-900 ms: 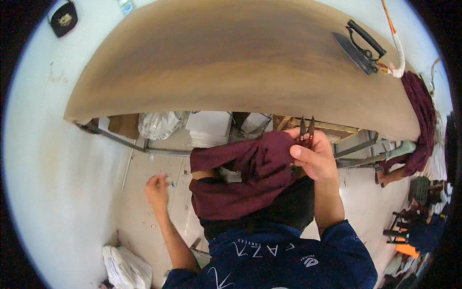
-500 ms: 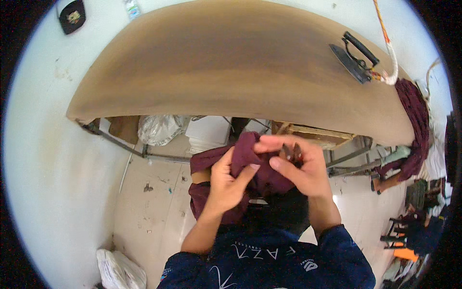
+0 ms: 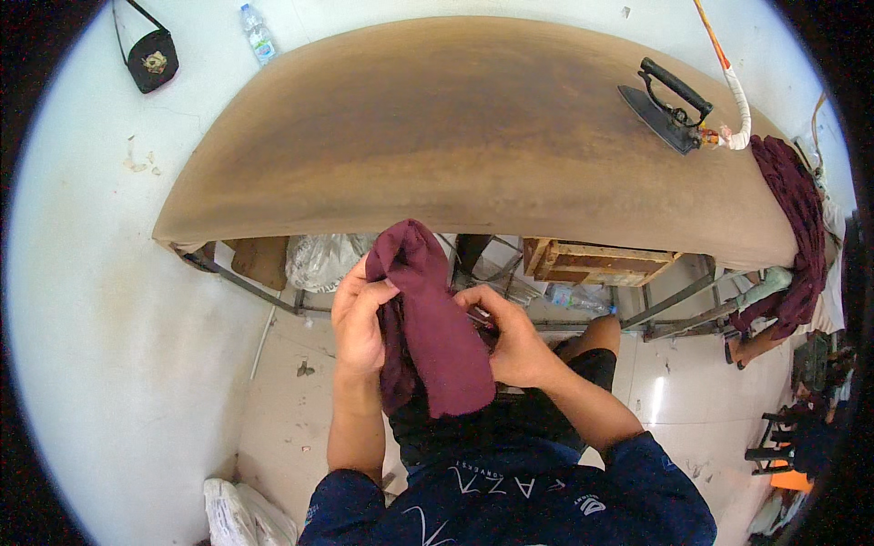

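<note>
A piece of maroon cloth (image 3: 442,337) hangs in front of my body, its top folded over into a loop. My left hand (image 3: 358,318) is closed on the cloth's upper left edge, the thumb pressing the fabric against the fingers. At the cloth's right edge, my right hand (image 3: 510,341) is curled with thumb and fingers close together. A small dark metal tool (image 3: 479,315), apparently thread snips, shows partly between those fingers; the rest is hidden by the hand and the cloth.
Ahead stands a padded brown ironing table (image 3: 455,136), with a black iron (image 3: 669,105) on its right part. More maroon fabric (image 3: 792,227) drapes off its right end. A clear plastic bag (image 3: 319,264) and wooden crate (image 3: 601,262) are underneath. A white sack (image 3: 241,514) lies lower left.
The cloth has been raised and turned, and now hangs lengthwise. My left hand has moved left and up with it; my right hand has come left and down to its edge.
</note>
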{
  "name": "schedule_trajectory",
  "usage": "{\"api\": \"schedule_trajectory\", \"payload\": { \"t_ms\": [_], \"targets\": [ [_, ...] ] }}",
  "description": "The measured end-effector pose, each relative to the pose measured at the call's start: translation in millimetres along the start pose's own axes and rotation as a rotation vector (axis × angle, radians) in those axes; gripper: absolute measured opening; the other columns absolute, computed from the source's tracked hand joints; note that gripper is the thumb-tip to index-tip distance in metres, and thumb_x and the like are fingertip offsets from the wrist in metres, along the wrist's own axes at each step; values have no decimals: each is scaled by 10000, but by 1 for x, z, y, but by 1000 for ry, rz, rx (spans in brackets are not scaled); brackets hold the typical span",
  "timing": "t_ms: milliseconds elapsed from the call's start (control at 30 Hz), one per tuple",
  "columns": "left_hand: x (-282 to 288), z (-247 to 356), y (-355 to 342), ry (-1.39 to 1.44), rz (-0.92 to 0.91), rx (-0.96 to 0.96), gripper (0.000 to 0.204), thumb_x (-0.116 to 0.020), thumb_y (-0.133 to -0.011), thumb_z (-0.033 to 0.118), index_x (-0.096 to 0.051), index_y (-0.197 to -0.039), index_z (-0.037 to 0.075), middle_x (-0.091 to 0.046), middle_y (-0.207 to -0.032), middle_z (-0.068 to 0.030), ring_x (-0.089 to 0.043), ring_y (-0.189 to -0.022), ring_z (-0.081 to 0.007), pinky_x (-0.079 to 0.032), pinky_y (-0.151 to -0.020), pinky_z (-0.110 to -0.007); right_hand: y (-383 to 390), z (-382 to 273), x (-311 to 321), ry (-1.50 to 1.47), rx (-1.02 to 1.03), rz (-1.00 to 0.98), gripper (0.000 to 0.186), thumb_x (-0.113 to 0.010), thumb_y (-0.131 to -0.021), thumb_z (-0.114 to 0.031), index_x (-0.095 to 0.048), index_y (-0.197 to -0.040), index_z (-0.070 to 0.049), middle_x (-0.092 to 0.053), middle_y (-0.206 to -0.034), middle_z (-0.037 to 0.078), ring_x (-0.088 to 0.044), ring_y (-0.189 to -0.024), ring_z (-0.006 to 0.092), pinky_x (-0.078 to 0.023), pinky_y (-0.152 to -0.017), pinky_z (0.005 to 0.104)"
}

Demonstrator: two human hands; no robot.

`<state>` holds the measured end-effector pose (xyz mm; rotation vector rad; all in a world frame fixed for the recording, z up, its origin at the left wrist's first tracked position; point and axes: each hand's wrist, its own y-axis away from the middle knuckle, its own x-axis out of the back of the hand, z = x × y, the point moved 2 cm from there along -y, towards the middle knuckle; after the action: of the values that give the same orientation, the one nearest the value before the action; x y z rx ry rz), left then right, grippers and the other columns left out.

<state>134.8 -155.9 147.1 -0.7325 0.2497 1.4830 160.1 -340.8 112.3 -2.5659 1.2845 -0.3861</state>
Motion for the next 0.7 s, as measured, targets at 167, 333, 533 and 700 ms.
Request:
{"api": "schedule_trajectory", "payload": {
  "t_ms": [167,333,533,700],
  "targets": [
    [12,3,3,-131,73,-20,392,-469,-868,-49,-507,-1257,-80,-614,-1176,-133,-607,-1030,-182,-473,-934,-314,2,13,0,76,-114,120,271,-725,-831,-168,-637,-990,32,-692,-878,133,-630,-772,158,-509,-730,318],
    [43,7,2,-155,116,68,483,-426,-885,-64,-399,-1355,44,-614,-1169,-149,-631,-909,-159,-521,-802,-281,1,22,43,-535,-282,378,160,-667,-911,-186,-670,-837,-44,-680,-799,30,-622,-707,106,-503,-642,276],
    [40,-6,6,87,-93,382,451,-544,-914,125,-354,-1323,102,-590,-1110,-107,-603,-933,-164,-501,-811,-284,-11,6,69,-1092,-271,303,174,-575,-958,-177,-639,-1039,-38,-684,-992,92,-667,-895,201,-550,-807,361],
    [11,-13,14,-1102,-173,69,897,-855,-586,153,-344,-1316,55,-492,-1212,-114,-525,-1081,-226,-427,-943,-343,-9,6,72,-1187,-207,248,316,-467,-1004,-242,-592,-1183,-14,-648,-1149,145,-640,-1027,274,-519,-899,430]
  ]
}}
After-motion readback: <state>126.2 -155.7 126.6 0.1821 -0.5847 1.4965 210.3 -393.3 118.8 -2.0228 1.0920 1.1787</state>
